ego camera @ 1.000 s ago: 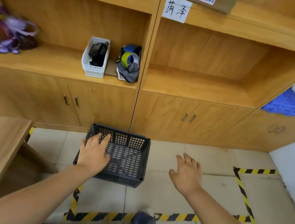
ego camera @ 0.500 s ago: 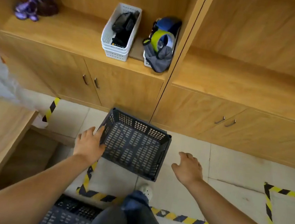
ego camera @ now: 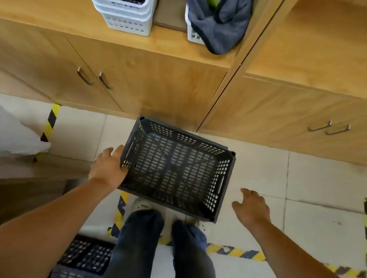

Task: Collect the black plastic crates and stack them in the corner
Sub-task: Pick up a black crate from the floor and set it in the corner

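No text, label, brand, number or sign can be read anywhere in this view. The only markings are the yellow-and-black striped tape (ego camera: pixel 235 252) on the floor, at about 5 o'clock and 9 o'clock from the black crate (ego camera: pixel 176 168), and it carries no words. The crate's walls show only slots, with no lettering. The white baskets (ego camera: pixel 122 12) on the shelf at 11 o'clock are plain as well.
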Action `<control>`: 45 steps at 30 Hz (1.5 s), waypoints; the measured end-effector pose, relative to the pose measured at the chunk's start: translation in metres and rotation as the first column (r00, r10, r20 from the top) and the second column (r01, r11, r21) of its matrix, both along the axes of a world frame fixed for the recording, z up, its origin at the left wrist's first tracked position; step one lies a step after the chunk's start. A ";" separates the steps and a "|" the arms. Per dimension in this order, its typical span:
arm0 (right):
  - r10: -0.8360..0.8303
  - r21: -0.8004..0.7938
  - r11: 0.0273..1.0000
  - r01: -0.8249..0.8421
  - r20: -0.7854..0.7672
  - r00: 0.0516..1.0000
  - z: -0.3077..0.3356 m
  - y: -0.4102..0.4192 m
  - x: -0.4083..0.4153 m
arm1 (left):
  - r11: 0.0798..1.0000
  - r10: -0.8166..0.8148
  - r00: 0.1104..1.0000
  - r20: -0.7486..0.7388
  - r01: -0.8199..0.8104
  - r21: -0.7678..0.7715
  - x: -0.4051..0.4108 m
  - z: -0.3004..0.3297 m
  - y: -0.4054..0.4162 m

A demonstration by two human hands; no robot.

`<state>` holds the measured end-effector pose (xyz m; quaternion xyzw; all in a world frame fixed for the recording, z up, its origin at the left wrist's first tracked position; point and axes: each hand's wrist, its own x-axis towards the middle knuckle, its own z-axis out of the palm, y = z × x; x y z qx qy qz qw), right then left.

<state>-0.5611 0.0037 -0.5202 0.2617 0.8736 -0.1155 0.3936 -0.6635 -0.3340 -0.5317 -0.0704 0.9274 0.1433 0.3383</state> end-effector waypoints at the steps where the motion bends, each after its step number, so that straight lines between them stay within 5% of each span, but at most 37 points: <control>1: -0.031 -0.002 1.000 0.031 0.012 0.999 -0.014 -0.001 -0.004 | 1.000 -0.004 1.000 0.021 0.005 -0.013 -0.005 -0.013 -0.002; 14: -0.477 -0.155 0.869 0.470 -0.015 0.879 -0.209 0.000 -0.027 | 0.968 0.247 0.956 0.159 -0.251 0.004 -0.071 -0.194 -0.019; 27: -0.647 -0.203 0.757 0.622 -0.092 0.757 -0.270 -0.009 -0.021 | 0.916 0.315 0.932 0.177 -0.347 0.201 -0.084 -0.253 -0.006; 34: -0.849 -0.408 0.499 0.765 -0.053 0.526 -0.259 0.009 -0.006 | 0.734 0.531 0.790 0.307 -0.610 0.298 -0.082 -0.229 -0.002; 45: -0.995 -0.507 0.090 0.857 -0.013 0.097 -0.142 0.039 0.067 | 0.685 0.491 0.740 0.459 -0.654 0.321 -0.077 -0.111 0.031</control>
